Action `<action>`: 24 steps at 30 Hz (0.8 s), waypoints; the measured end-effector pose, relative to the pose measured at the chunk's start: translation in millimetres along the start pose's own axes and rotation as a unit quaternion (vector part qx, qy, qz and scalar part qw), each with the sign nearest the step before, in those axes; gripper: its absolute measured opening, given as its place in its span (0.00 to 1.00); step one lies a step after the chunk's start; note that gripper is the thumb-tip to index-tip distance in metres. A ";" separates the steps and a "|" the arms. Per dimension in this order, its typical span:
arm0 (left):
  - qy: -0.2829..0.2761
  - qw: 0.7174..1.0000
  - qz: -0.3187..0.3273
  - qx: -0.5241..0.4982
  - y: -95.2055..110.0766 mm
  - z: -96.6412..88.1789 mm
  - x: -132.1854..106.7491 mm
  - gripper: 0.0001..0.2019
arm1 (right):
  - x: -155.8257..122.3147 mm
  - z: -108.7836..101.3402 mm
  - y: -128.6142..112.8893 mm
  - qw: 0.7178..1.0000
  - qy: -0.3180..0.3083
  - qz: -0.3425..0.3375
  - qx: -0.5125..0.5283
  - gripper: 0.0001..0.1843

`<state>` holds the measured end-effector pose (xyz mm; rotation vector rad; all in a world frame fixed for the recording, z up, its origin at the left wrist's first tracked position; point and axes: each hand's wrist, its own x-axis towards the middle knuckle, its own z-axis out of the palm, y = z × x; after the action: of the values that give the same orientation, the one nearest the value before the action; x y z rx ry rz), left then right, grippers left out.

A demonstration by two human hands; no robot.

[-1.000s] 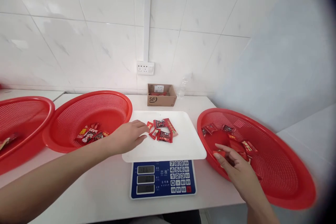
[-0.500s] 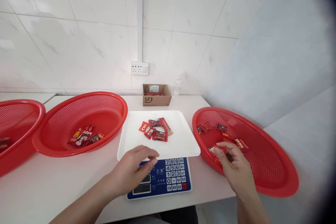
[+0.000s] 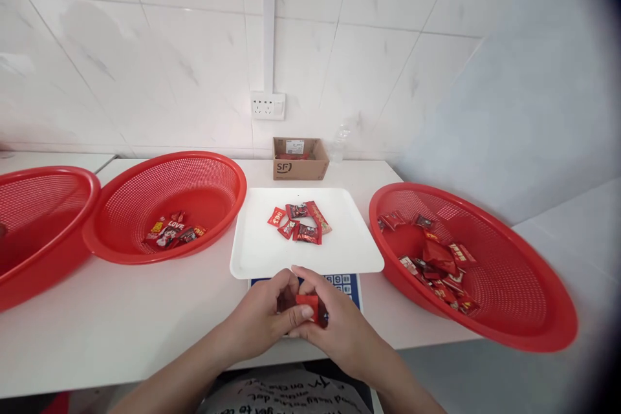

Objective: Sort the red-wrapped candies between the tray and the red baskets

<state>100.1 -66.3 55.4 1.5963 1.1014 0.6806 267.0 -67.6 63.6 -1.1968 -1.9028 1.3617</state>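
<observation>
My left hand [image 3: 264,320] and my right hand [image 3: 334,323] meet in front of me, over the keypad of the blue scale [image 3: 350,284]. Together they pinch a small red candy packet [image 3: 307,306] between thumbs and fingers. Beyond them the scale's white tray [image 3: 262,252] carries several red candy packets [image 3: 298,224] near its far middle. The red basket [image 3: 514,310] on the right holds several more packets [image 3: 436,259].
A red mesh basket [image 3: 204,171] left of the scale holds a few packets [image 3: 173,233]. Another red basket [image 3: 29,252] sits at the far left edge. A small cardboard box [image 3: 299,160] and a clear bottle [image 3: 339,143] stand by the tiled wall.
My right hand has left the right basket with a red packet and moved to the middle. My left hand drew back from the tray and joined it over the scale's keypad.
</observation>
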 end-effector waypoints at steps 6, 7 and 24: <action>0.017 0.994 0.019 -0.103 2.6 -2.2 -6.6 0.15 | 3.6 2.8 -3.3 0.997 -0.005 0.016 0.072 0.39; 0.033 0.991 0.020 -0.128 2.5 -1.5 -6.6 0.16 | 4.0 2.4 -3.4 0.997 0.001 0.015 0.077 0.36; -0.130 0.971 -0.032 -0.199 0.3 -6.8 -7.1 0.25 | 2.8 -4.1 -4.8 0.989 -0.108 -0.069 0.072 0.22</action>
<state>91.4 -69.8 58.5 1.2561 0.7625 0.5859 267.2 -63.7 69.2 -0.8595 -1.9534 1.5760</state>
